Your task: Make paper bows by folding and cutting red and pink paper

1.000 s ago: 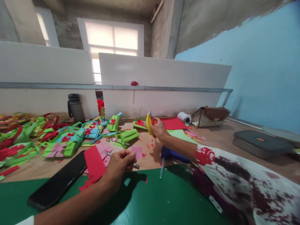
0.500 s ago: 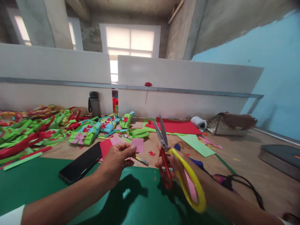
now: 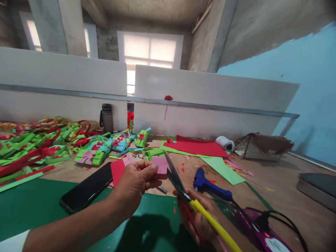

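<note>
A small pink paper square (image 3: pixel 160 164) is pinched between the thumb and fingers of my left hand (image 3: pixel 140 180). My right hand (image 3: pixel 201 213) grips scissors (image 3: pixel 176 179) with one yellow and one red handle. Their blades are parted and point up and left, beside the right edge of the pink square. Under my hands lies a green mat (image 3: pixel 147 217). Just behind my left hand is a piece of red paper (image 3: pixel 118 171), with more pink paper next to it.
A black phone (image 3: pixel 88 187) lies left of my left hand. A blue glue gun (image 3: pixel 212 187) and a purple power strip (image 3: pixel 258 229) are at the right. Paper bags (image 3: pixel 91 156) are heaped back left; a red sheet (image 3: pixel 201 146) and a handbag (image 3: pixel 264 146) are farther back.
The scissors have moved left and turned, bringing their open blades to the pink square. My left hand has shifted slightly right with the square. The glue gun has come into clearer view.
</note>
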The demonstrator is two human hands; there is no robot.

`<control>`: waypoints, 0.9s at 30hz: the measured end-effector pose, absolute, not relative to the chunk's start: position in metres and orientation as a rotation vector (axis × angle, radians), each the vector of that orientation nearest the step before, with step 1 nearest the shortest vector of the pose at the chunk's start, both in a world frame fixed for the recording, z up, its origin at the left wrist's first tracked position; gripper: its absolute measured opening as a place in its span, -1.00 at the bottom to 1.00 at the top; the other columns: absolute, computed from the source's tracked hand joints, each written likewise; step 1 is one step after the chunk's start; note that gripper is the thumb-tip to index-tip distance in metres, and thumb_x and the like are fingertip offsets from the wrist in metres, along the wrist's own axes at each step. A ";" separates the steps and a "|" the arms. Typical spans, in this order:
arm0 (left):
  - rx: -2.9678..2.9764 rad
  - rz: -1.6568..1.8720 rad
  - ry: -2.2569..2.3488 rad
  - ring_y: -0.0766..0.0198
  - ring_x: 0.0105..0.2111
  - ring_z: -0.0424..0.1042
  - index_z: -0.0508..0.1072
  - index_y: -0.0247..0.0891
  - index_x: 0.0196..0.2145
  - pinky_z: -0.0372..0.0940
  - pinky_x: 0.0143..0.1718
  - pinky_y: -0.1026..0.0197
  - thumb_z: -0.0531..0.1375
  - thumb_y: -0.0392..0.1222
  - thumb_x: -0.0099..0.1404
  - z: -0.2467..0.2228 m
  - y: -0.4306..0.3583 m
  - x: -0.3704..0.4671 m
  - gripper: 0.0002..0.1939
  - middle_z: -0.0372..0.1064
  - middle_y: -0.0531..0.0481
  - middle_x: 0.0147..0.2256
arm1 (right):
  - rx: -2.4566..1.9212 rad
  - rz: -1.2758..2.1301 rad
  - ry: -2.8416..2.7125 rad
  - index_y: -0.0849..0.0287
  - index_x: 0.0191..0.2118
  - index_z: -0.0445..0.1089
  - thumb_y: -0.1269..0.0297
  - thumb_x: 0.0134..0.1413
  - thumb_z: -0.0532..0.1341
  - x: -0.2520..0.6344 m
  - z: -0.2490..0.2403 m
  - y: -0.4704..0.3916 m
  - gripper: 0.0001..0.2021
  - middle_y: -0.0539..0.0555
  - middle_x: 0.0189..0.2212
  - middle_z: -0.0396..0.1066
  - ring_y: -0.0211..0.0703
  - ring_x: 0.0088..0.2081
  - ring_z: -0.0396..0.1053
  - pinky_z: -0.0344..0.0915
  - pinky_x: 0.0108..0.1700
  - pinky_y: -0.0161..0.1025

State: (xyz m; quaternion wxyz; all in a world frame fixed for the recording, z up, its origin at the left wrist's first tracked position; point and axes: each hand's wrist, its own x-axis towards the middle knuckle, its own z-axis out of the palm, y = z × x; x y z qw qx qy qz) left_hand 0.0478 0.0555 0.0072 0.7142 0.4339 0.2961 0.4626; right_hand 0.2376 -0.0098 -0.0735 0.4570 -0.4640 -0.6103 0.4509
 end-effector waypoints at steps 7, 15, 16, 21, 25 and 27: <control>0.956 1.026 0.641 0.14 -0.34 0.51 0.38 -0.36 -0.46 0.36 -0.32 0.21 0.38 -0.14 -0.01 0.008 0.053 0.046 -0.71 0.45 -0.10 -0.42 | -1.072 1.196 -1.435 0.11 -0.10 0.37 -0.33 -0.28 0.25 0.234 -0.054 -0.020 -0.30 -0.08 -0.62 0.18 -0.32 -0.64 0.13 0.14 -0.64 -0.39; 0.982 1.017 0.633 0.16 -0.33 0.51 0.38 -0.35 -0.46 0.36 -0.31 0.24 0.33 -0.17 0.06 0.012 0.048 0.046 -0.77 0.45 -0.08 -0.42 | -1.072 1.233 -1.418 0.18 -0.09 0.37 -0.15 -0.17 0.32 0.227 -0.043 -0.025 -0.42 -0.09 -0.58 0.16 -0.42 -0.67 0.02 -0.03 -0.71 -0.46; 0.980 1.019 0.625 0.15 -0.32 0.51 0.37 -0.34 -0.47 0.36 -0.31 0.23 0.34 -0.17 0.06 0.011 0.049 0.046 -0.77 0.43 -0.06 -0.44 | -1.085 1.212 -1.413 0.17 -0.10 0.37 -0.13 -0.17 0.33 0.226 -0.043 -0.026 -0.44 -0.08 -0.56 0.18 -0.42 -0.65 0.03 -0.03 -0.70 -0.46; 0.978 1.034 0.611 0.14 -0.32 0.51 0.37 -0.34 -0.47 0.36 -0.33 0.24 0.34 -0.17 0.06 0.009 0.051 0.046 -0.76 0.42 -0.06 -0.42 | -1.009 1.123 -1.437 0.17 -0.13 0.43 -0.17 -0.18 0.31 0.228 -0.049 -0.023 -0.44 -0.04 -0.56 0.20 -0.36 -0.60 0.06 0.03 -0.65 -0.41; 0.971 1.035 0.620 0.13 -0.31 0.51 0.37 -0.35 -0.47 0.36 -0.32 0.23 0.35 -0.17 0.05 0.009 0.052 0.047 -0.76 0.42 -0.07 -0.42 | -1.035 1.091 -1.443 0.14 -0.13 0.44 -0.14 -0.14 0.30 0.229 -0.053 -0.023 -0.48 -0.02 -0.53 0.21 -0.33 -0.57 0.09 0.09 -0.62 -0.40; 0.970 1.033 0.616 0.13 -0.32 0.51 0.37 -0.35 -0.48 0.36 -0.33 0.24 0.35 -0.17 0.05 0.009 0.052 0.047 -0.76 0.42 -0.06 -0.42 | -1.050 1.040 -1.432 0.13 -0.16 0.46 -0.15 -0.14 0.30 0.226 -0.052 -0.025 -0.50 -0.02 -0.53 0.21 -0.31 -0.55 0.11 0.11 -0.61 -0.41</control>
